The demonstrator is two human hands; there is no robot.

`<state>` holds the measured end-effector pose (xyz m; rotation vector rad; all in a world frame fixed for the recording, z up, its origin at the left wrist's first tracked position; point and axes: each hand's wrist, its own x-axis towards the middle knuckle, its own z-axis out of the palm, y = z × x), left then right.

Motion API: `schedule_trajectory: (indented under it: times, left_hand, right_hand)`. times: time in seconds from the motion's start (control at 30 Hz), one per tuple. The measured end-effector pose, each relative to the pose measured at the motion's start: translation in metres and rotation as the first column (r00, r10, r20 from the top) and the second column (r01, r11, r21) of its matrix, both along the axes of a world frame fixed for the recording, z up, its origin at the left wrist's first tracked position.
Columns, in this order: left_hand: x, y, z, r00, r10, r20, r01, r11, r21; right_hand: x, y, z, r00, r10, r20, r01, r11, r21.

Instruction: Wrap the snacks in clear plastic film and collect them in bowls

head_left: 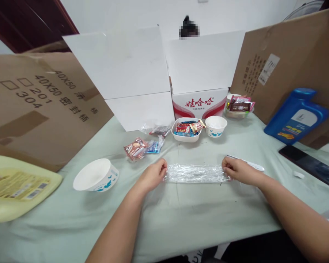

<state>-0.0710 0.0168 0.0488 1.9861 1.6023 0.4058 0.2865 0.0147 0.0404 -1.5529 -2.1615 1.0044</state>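
Note:
A crinkled strip of clear plastic film (196, 173) stretches between my two hands, low over the green tablecloth. My left hand (154, 174) pinches its left end with closed fingers. At the right end, my right hand (239, 171) grips the film the same way. Just behind my right hand lies a slim white object (253, 165), perhaps a pen or knife, partly covered by the hand. Beyond the film are wrapped snacks (137, 149), a white tub of snacks (185, 138) and a white paper bowl (216, 128).
Another paper bowl (94, 175) tilts at the left near a yellow jug (22, 190). To the right are a blue bottle (297, 115), a black phone (315, 166) and a bowl of snacks (238, 111). Cardboard panels (41, 106) and white boards (126, 65) wall the table; a person's head shows behind.

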Motion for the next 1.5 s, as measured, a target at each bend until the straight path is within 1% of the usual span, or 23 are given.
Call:
schedule_trajectory:
  times: [0.07,0.17,0.3,0.37,0.47,0.53,0.6,0.63,0.67,0.73,0.77,0.8,0.83,0.87,0.93,1.0,1.07,1.13,1.17,1.2,1.27,1.37,1.5]
  left_hand:
    - [0.007,0.003,-0.005,0.990,0.054,-0.129,-0.046,0.997,0.067]
    - [0.015,0.006,-0.011,0.951,0.117,-0.287,-0.079,0.987,0.140]
    - [0.020,0.009,-0.018,0.903,0.194,-0.383,-0.124,0.972,0.199]
    - [0.019,0.012,-0.022,0.882,0.245,-0.403,-0.157,0.958,0.238]
    - [0.016,0.016,-0.022,0.839,0.337,-0.427,-0.215,0.927,0.308]
    - [0.014,0.016,-0.018,0.799,0.405,-0.444,-0.238,0.892,0.385]
    - [0.016,0.012,-0.013,0.783,0.440,-0.441,-0.219,0.857,0.466]
    - [0.019,0.008,-0.011,0.802,0.418,-0.427,-0.185,0.853,0.488]
    - [0.024,0.003,-0.010,0.840,0.358,-0.407,-0.131,0.863,0.489]
    - [0.038,-0.011,-0.012,0.928,0.130,-0.350,0.040,0.898,0.438]
    - [0.047,-0.018,-0.015,0.948,-0.006,-0.319,0.139,0.907,0.397]
    - [0.055,-0.026,-0.019,0.947,-0.122,-0.298,0.228,0.907,0.353]
    - [0.063,-0.033,-0.023,0.936,-0.192,-0.294,0.283,0.907,0.310]
    - [0.070,-0.040,-0.027,0.924,-0.235,-0.302,0.319,0.909,0.268]
    - [0.079,-0.050,-0.033,0.896,-0.308,-0.320,0.382,0.901,0.204]
    - [0.083,-0.056,-0.033,0.852,-0.438,-0.285,0.496,0.850,0.178]
    - [0.083,-0.058,-0.030,0.768,-0.612,-0.189,0.640,0.749,0.172]
    - [0.081,-0.058,-0.026,0.665,-0.743,-0.072,0.743,0.649,0.165]
    - [0.080,-0.057,-0.024,0.631,-0.776,-0.021,0.768,0.620,0.160]
    - [0.080,-0.056,-0.023,0.613,-0.790,0.021,0.779,0.608,0.153]
    - [0.081,-0.054,-0.022,0.612,-0.787,0.077,0.776,0.616,0.136]
    - [0.083,-0.051,-0.021,0.629,-0.768,0.117,0.761,0.640,0.105]
    - [0.082,-0.047,-0.020,0.643,-0.750,0.156,0.749,0.658,0.075]
  right_hand:
    - [-0.007,0.002,-0.005,0.993,-0.063,0.096,0.056,0.996,0.066]
    - [-0.018,0.002,-0.008,0.961,-0.129,0.242,0.091,0.983,0.162]
    - [-0.026,0.000,-0.011,0.871,-0.192,0.453,0.084,0.965,0.249]
    - [-0.026,0.000,-0.013,0.828,-0.210,0.520,0.071,0.959,0.274]
    - [-0.022,0.001,-0.015,0.821,-0.215,0.530,0.041,0.946,0.321]
    - [-0.019,0.002,-0.016,0.847,-0.187,0.498,0.015,0.944,0.329]
    - [-0.017,0.003,-0.015,0.872,-0.149,0.466,-0.016,0.944,0.330]
    - [-0.017,0.003,-0.015,0.883,-0.135,0.449,-0.026,0.942,0.334]
    - [-0.017,0.002,-0.014,0.896,-0.125,0.426,-0.029,0.941,0.337]
    - [-0.018,0.000,-0.012,0.935,-0.112,0.336,-0.001,0.948,0.319]
    - [-0.018,-0.002,-0.010,0.961,-0.098,0.258,0.020,0.957,0.289]
    - [-0.018,-0.005,-0.008,0.985,-0.079,0.155,0.039,0.968,0.248]
    - [-0.018,-0.008,-0.005,0.998,-0.052,0.032,0.044,0.979,0.198]
    - [-0.017,-0.012,-0.002,0.995,-0.014,-0.097,0.028,0.989,0.143]
    - [-0.015,-0.020,0.006,0.945,0.079,-0.319,-0.076,0.997,0.020]
    - [-0.012,-0.027,0.015,0.879,0.170,-0.446,-0.242,0.964,-0.110]
    - [-0.009,-0.031,0.023,0.822,0.232,-0.521,-0.400,0.885,-0.238]
    - [-0.008,-0.032,0.028,0.755,0.221,-0.617,-0.487,0.819,-0.304]
    - [-0.008,-0.031,0.028,0.715,0.190,-0.672,-0.501,0.810,-0.305]
    - [-0.009,-0.029,0.028,0.676,0.143,-0.723,-0.492,0.818,-0.298]
    - [-0.012,-0.023,0.023,0.623,0.020,-0.782,-0.410,0.860,-0.305]
    - [-0.020,-0.013,0.010,0.604,-0.175,-0.777,-0.246,0.887,-0.391]
    - [-0.031,-0.005,-0.010,0.580,-0.301,-0.757,-0.159,0.869,-0.468]
